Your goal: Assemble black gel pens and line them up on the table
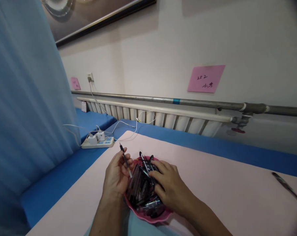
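My left hand (pixel 118 173) is closed around a slim pen (pixel 125 159) with a dark grip and a clear lower barrel. Its bare tip points up and away from me, above the rim of a pink bowl (pixel 148 218). Many dark and clear pens and pen parts (pixel 144 190) fill that bowl. Over its right side lies my right hand (pixel 169 182), fingers apart and bent down onto the pens. Parts of its fingertips are hidden among them. The bowl rests close to my body, partly over light blue cloth (pixel 138 226).
Pale pink sheeting (pixel 212 183) covers much of the blue surface (pixel 195 141). A single dark pen (pixel 287 186) lies far right. At left are a white power strip (pixel 106 143) with plugs and loose cables, and a blue curtain (pixel 32 98). A radiator (pixel 160 119) lines the wall behind.
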Demonstrator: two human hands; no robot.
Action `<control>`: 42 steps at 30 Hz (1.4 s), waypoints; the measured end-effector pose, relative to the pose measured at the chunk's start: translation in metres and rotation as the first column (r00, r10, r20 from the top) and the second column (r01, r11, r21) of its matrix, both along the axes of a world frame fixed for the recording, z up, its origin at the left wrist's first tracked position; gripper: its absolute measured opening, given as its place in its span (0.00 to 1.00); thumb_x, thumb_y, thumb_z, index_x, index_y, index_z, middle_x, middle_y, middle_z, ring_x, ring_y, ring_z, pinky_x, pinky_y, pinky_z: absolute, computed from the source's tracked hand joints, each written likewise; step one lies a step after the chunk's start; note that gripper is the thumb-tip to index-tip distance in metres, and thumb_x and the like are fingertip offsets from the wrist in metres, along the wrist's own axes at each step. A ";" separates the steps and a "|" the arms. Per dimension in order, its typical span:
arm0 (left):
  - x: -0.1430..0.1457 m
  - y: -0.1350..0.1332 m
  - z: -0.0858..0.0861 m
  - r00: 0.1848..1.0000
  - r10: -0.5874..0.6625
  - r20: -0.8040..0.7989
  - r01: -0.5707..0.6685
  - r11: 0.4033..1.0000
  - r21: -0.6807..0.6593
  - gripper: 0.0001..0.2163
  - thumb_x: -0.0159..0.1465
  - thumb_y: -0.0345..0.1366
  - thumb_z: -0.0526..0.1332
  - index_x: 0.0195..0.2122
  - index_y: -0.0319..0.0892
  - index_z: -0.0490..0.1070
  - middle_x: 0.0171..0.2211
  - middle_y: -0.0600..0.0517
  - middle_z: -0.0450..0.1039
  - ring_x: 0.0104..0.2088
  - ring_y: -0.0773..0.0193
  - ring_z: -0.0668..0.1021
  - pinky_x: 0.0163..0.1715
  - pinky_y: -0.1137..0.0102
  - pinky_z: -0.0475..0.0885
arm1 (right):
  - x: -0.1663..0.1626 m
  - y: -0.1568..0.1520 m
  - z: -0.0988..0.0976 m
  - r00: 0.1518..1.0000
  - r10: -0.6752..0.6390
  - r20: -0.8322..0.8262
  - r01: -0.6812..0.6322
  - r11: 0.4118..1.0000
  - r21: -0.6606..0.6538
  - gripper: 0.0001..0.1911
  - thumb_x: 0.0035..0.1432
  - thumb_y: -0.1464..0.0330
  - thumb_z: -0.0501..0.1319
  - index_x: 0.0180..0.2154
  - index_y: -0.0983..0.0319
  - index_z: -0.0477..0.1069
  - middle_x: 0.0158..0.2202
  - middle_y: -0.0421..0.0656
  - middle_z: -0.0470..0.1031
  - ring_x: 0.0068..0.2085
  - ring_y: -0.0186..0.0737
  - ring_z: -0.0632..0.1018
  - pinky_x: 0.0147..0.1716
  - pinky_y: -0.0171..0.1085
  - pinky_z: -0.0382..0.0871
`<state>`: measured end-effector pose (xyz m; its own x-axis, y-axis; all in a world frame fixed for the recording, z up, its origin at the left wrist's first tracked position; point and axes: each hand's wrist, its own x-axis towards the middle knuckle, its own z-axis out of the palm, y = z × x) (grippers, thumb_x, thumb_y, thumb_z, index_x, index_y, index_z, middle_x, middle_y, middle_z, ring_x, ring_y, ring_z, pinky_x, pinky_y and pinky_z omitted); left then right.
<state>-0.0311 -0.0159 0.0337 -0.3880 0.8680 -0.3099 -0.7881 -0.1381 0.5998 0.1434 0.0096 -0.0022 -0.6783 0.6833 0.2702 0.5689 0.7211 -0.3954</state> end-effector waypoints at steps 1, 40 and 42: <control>0.001 0.000 0.000 1.000 -0.002 0.001 0.002 1.000 -0.002 0.06 0.62 0.28 0.55 0.35 0.36 0.70 0.22 0.54 0.66 0.19 0.72 0.70 0.18 0.78 0.68 | -0.002 -0.004 0.003 1.000 0.030 0.002 -0.030 1.000 0.004 0.22 0.46 0.77 0.56 0.44 0.56 0.71 0.57 0.45 0.63 0.58 0.50 0.59 0.53 0.49 0.50; -0.001 -0.002 0.000 1.000 0.009 0.015 -0.009 1.000 0.010 0.05 0.58 0.28 0.58 0.35 0.37 0.71 0.21 0.55 0.66 0.19 0.71 0.70 0.18 0.77 0.67 | -0.034 -0.028 0.010 0.970 0.204 0.130 -0.197 0.978 -0.060 0.10 0.61 0.69 0.53 0.33 0.59 0.74 0.36 0.42 0.74 0.38 0.41 0.69 0.42 0.43 0.55; 0.000 -0.002 0.000 1.000 0.008 0.010 -0.009 1.000 0.008 0.05 0.58 0.29 0.57 0.35 0.37 0.71 0.21 0.54 0.66 0.19 0.71 0.70 0.18 0.77 0.66 | -0.039 -0.028 0.006 0.966 0.216 0.144 -0.211 0.976 -0.053 0.11 0.61 0.69 0.54 0.32 0.60 0.73 0.35 0.42 0.74 0.37 0.40 0.69 0.41 0.42 0.56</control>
